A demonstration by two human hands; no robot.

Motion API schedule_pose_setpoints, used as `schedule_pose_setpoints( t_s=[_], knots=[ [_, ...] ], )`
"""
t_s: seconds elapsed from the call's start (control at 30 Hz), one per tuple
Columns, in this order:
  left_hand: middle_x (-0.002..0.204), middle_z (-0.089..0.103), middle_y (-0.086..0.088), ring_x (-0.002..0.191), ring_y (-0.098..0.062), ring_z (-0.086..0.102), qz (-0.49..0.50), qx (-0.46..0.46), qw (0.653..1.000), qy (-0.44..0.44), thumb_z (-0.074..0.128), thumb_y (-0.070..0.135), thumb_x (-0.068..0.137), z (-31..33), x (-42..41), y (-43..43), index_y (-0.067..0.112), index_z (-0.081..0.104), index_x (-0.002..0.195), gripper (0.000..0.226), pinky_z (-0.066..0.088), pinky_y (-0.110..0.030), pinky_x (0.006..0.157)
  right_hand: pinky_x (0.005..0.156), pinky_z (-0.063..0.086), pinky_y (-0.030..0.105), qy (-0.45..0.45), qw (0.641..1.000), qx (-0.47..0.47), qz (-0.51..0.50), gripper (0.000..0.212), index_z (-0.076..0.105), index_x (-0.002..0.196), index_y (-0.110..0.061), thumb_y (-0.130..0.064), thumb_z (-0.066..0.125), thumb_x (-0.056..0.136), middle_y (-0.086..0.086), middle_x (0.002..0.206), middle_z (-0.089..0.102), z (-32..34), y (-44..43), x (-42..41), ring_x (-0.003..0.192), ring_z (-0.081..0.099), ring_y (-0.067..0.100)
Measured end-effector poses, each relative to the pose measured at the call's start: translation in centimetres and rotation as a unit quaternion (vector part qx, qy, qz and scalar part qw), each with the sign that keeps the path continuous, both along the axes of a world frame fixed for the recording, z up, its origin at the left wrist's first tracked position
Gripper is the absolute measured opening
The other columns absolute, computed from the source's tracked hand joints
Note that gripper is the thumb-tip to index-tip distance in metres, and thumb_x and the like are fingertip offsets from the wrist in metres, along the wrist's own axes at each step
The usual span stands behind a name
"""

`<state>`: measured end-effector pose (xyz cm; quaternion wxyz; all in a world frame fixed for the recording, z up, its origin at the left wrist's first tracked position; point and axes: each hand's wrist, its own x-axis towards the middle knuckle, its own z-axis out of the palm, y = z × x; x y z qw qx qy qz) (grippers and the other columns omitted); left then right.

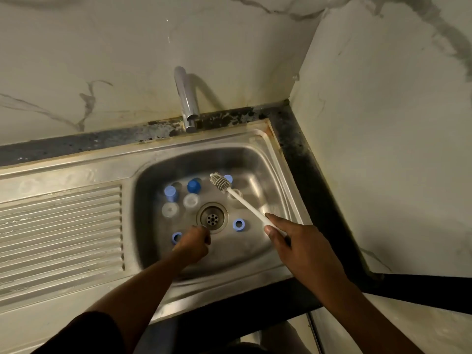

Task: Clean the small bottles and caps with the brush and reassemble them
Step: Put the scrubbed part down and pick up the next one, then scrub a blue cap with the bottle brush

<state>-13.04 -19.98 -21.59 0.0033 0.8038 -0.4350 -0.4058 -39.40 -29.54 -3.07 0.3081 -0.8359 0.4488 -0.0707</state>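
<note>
1. Shot in dim, yellowish light, brightest on the marble wall (102, 47) at the top.
2. Threw a soft shadow right of the faucet (187, 103) onto that wall, so lit from the left.
3. Left dull glare on the faucet's chrome and the ridged drainboard (61, 226).
4. Picked out the white brush (245, 203) brightly against the grey sink (268, 159).
5. Smeared with motion blur around the left hand (194, 242); rendered the right hand (293, 241) more sharply.
6. Bent straight edges toward the corners, wide-angle fashion; fell dark along the bottom.
</note>
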Motion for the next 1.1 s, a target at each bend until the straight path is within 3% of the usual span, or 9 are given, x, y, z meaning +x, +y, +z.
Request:
schedule_pose_setpoints(
  t_s=[0.13, 0.3, 0.4, 0.53, 0.7, 0.87, 0.93, 1.0, 1.1],
  knots=[
    [0.123, 0.057, -0.003, 0.104, -0.015, 0.056, -0.054, 0.022, 0.998, -0.013, 0.071, 0.007, 0.093, -1.5, -0.7, 0.0, 0.017, 0.066, 0.113, 0.024, 0.052, -0.028, 0.095, 0.066, 0.055, 0.013, 0.008, 1.0, 0.015, -0.006, 0.047, 0.054, 0.147, -0.042, -0.057, 0.05, 0.103, -0.021, 0.066, 0.058, -0.1, -0.4, -0.3, 0.067, 0.065, -0.003],
    [0.125, 0.061, -0.004, 0.107, -0.018, 0.062, -0.092, 0.031, 0.995, -0.025, 0.073, 0.01, 0.091, -2.2, -0.9, 0.1, 0.021, 0.065, 0.111, 0.024, 0.056, -0.03, 0.095, 0.062, 0.052, 0.011, 0.009, 1.0, 0.025, -0.014, 0.048, 0.055, 0.147, -0.041, -0.058, 0.049, 0.103, -0.019, 0.066, 0.059, 0.0, -1.0, -0.6, 0.075, 0.065, -0.006],
    [0.129, 0.058, 0.0, 0.114, -0.02, 0.061, -0.095, 0.024, 0.995, -0.029, 0.079, 0.022, 0.089, -1.5, -0.8, -0.3, 0.022, 0.065, 0.121, 0.035, 0.053, -0.033, 0.099, 0.059, 0.048, 0.009, 0.002, 0.999, 0.031, -0.022, 0.048, 0.055, 0.146, -0.042, -0.058, 0.05, 0.101, -0.022, 0.064, 0.055, 0.2, -1.2, -0.6, 0.075, 0.064, -0.009],
    [0.121, 0.065, 0.003, 0.107, -0.019, 0.064, -0.076, -0.035, 0.995, -0.06, 0.075, 0.045, 0.09, 0.1, 0.7, -1.5, 0.028, 0.068, 0.12, 0.036, 0.054, -0.031, 0.09, 0.065, 0.052, 0.01, -0.009, 0.998, 0.045, -0.035, 0.051, 0.053, 0.147, -0.043, -0.061, 0.046, 0.1, -0.024, 0.068, 0.057, 0.3, -2.1, -1.0, 0.073, 0.064, -0.011],
    [0.113, 0.07, -0.001, 0.09, -0.014, 0.067, -0.052, -0.152, 0.984, -0.077, 0.066, 0.025, 0.099, 2.4, 2.7, -5.9, 0.022, 0.069, 0.115, 0.016, 0.057, -0.028, 0.077, 0.07, 0.055, 0.011, -0.009, 0.997, 0.051, -0.056, 0.048, 0.054, 0.146, -0.042, -0.057, 0.049, 0.1, -0.026, 0.069, 0.058, 0.7, -3.3, -1.4, 0.079, 0.063, -0.014],
    [0.146, 0.055, -0.006, 0.122, -0.028, 0.062, -0.023, -0.219, 0.971, -0.094, 0.067, 0.02, 0.1, 2.4, 3.7, -11.4, 0.022, 0.053, 0.146, 0.048, 0.054, -0.04, 0.098, 0.071, 0.046, 0.002, 0.004, 0.995, 0.065, -0.075, 0.048, 0.05, 0.147, -0.046, -0.057, 0.049, 0.101, -0.032, 0.075, 0.057, 0.7, -3.8, -1.9, 0.079, 0.063, -0.016],
    [0.155, 0.046, -0.007, 0.133, -0.031, 0.055, -0.042, -0.196, 0.975, -0.094, 0.069, 0.022, 0.099, 1.7, 3.8, -13.1, 0.026, 0.042, 0.156, 0.063, 0.05, -0.042, 0.105, 0.077, 0.049, 0.004, 0.015, 0.994, 0.071, -0.079, 0.049, 0.048, 0.148, -0.048, -0.06, 0.047, 0.1, -0.032, 0.078, 0.059, 0.4, -3.9, -2.2, 0.08, 0.064, -0.013],
    [0.16, 0.042, -0.008, 0.141, -0.032, 0.048, -0.05, -0.179, 0.979, -0.087, 0.071, 0.021, 0.099, 0.7, 3.8, -14.4, 0.027, 0.036, 0.162, 0.072, 0.044, -0.044, 0.112, 0.09, 0.055, 0.016, 0.026, 0.992, 0.088, -0.083, 0.054, 0.047, 0.149, -0.048, -0.064, 0.043, 0.097, -0.026, 0.091, 0.067, 0.1, -4.0, -2.5, 0.084, 0.065, -0.008],
    [0.16, 0.044, -0.01, 0.143, -0.033, 0.047, -0.047, -0.165, 0.982, -0.078, 0.073, 0.022, 0.098, -1.0, 3.7, -15.5, 0.027, 0.036, 0.162, 0.074, 0.042, -0.044, 0.114, 0.096, 0.058, 0.029, 0.032, 0.99, 0.101, -0.092, 0.061, 0.048, 0.149, -0.049, -0.069, 0.038, 0.093, -0.024, 0.096, 0.069, -0.2, -3.9, -3.0, 0.083, 0.065, -0.004]
  ],
)
